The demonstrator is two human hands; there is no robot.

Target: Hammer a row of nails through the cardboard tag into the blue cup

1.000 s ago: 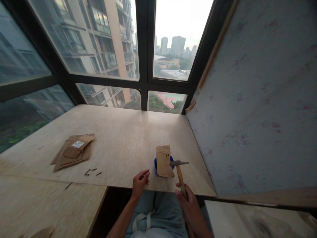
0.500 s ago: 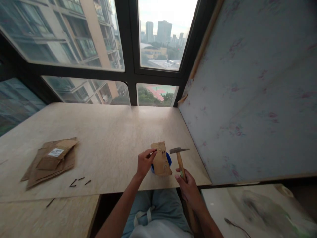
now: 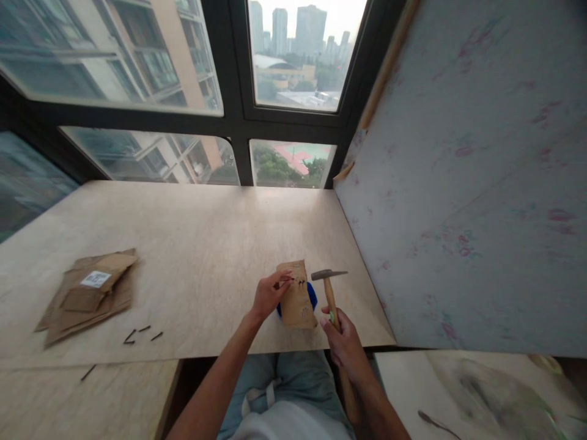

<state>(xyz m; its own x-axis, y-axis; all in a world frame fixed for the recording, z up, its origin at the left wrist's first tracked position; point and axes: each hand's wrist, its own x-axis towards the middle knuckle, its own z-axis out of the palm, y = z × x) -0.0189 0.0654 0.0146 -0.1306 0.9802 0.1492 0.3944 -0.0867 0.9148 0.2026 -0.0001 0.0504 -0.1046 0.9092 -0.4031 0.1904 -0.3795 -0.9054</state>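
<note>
My left hand point(image 3: 267, 296) pinches a small dark nail between thumb and fingers, at the upper part of a piece of brown cardboard point(image 3: 297, 307). Several short dark nails point(image 3: 301, 283) stand in a row on the cardboard beside my fingertips. Beneath the cardboard a blue object point(image 3: 312, 297) shows at its sides; the rest of it is covered. My right hand point(image 3: 343, 339) is wrapped around the wooden handle of a hammer point(image 3: 331, 296). The hammer's metal head is raised just right of the cardboard, apart from it.
Several loose nails point(image 3: 130, 336) lie on the light tabletop point(image 3: 197, 244) to the left, one more nail point(image 3: 88, 372) nearer the front. Folded brown paper packets point(image 3: 87, 293) are farther left. A patterned panel point(image 3: 435, 214) borders the right side. A spoon-like utensil point(image 3: 428, 419) lies at lower right.
My view has tilted down and shifted slightly. My left fingers have spread a little and moved closer to the standing nails; my right hand keeps the hammer raised in much the same place.
</note>
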